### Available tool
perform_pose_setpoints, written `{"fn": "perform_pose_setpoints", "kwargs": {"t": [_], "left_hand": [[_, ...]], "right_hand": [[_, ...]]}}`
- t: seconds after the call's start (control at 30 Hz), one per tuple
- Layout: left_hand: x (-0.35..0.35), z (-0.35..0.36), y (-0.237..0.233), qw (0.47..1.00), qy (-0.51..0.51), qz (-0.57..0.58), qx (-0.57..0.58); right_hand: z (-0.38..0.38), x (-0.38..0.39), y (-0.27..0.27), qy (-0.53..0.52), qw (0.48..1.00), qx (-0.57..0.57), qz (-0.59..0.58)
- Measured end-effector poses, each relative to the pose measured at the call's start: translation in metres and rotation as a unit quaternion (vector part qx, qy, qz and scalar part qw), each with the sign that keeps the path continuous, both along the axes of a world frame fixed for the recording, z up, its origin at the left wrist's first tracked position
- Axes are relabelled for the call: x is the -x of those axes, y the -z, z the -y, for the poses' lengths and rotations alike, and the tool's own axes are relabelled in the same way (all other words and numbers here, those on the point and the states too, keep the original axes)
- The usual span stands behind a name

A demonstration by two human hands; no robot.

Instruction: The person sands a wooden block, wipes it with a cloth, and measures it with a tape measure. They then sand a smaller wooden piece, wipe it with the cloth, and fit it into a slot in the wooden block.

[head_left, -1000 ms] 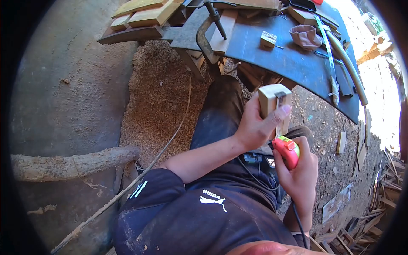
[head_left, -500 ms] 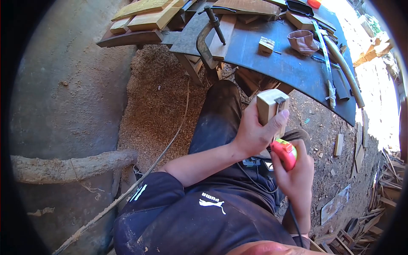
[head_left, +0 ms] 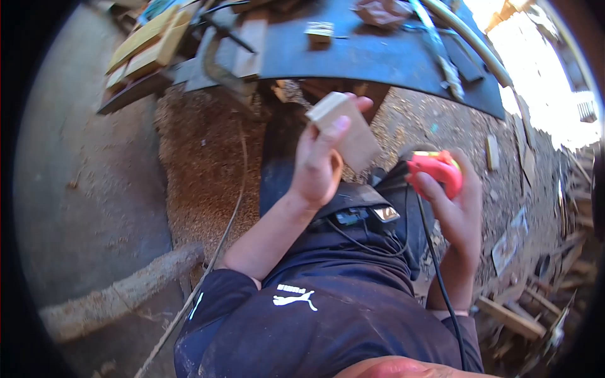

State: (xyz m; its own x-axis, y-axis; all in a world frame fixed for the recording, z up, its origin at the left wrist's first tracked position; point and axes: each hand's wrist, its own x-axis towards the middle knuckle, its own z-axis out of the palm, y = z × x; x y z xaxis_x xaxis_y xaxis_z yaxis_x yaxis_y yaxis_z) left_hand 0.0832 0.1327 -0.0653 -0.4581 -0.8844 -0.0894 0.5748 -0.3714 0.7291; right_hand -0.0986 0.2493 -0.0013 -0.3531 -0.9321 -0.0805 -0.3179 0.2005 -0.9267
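Observation:
My left hand (head_left: pixel 318 164) is closed around a wooden block (head_left: pixel 356 138), thumb across its near face and fingers behind it. The block is pale, tilted, and held above my lap. To the right, my right hand (head_left: pixel 457 205) grips a red and yellow tape measure (head_left: pixel 436 171). No blade shows drawn out from its case. The tape measure and the block are apart. Behind both hands stands a blue-topped table (head_left: pixel 372 63), on which a small wooden block (head_left: pixel 319 33) with a marked top rests.
A C-clamp (head_left: pixel 214 63) grips the table's left side, beside stacked boards (head_left: pixel 151 47). A curved pole (head_left: pixel 472 38) and a crumpled brown cloth (head_left: pixel 381 12) lie on the table. Sawdust (head_left: pixel 201 164) covers the floor at left; wood scraps (head_left: pixel 517 315) are heaped at lower right.
My hands have moved apart: the block went left and turned to show its broad face, while the tape measure went right and up, away from it. The view has shifted too.

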Motion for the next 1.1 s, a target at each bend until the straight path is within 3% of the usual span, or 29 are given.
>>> {"fn": "perform_pose_setpoints", "kwargs": {"t": [0.1,0.17,0.27,0.37,0.4,0.73,0.83,0.97,1.03,1.1], "left_hand": [[0.003,-0.007,-0.005,1.0,-0.017,-0.021,0.013],[0.004,-0.011,-0.002,0.995,-0.04,0.033,0.091],[0.004,-0.013,-0.004,0.941,-0.071,0.179,0.276],[0.009,-0.018,-0.003,0.932,-0.038,0.219,0.286],[0.01,-0.019,0.001,0.916,-0.046,0.231,0.324],[0.018,-0.018,0.001,0.977,-0.112,0.076,0.163],[0.008,-0.009,-0.019,0.994,-0.1,-0.024,0.035],[0.008,-0.005,-0.027,0.975,-0.14,0.049,0.163],[0.008,-0.003,-0.021,0.977,-0.145,0.052,0.145],[0.003,-0.001,-0.013,0.957,-0.166,0.138,0.191]], "right_hand": [[0.0,-0.009,0.017,0.01,0.998,0.033,0.046],[0.003,-0.016,-0.003,0.049,0.994,-0.037,0.086],[0.006,-0.01,0.019,0.089,0.992,0.086,-0.016],[0.009,-0.016,0.007,0.095,0.991,0.088,-0.032],[0.011,-0.015,0.013,0.075,0.978,0.136,-0.137],[0.012,-0.035,0.026,0.051,0.966,0.115,-0.226],[0.01,-0.036,0.04,0.002,0.966,0.044,-0.255],[0.012,-0.042,0.043,0.014,0.975,0.077,-0.208],[0.015,-0.042,0.033,0.035,0.973,0.075,-0.214],[0.018,-0.038,0.025,0.045,0.969,0.061,-0.236]]}}
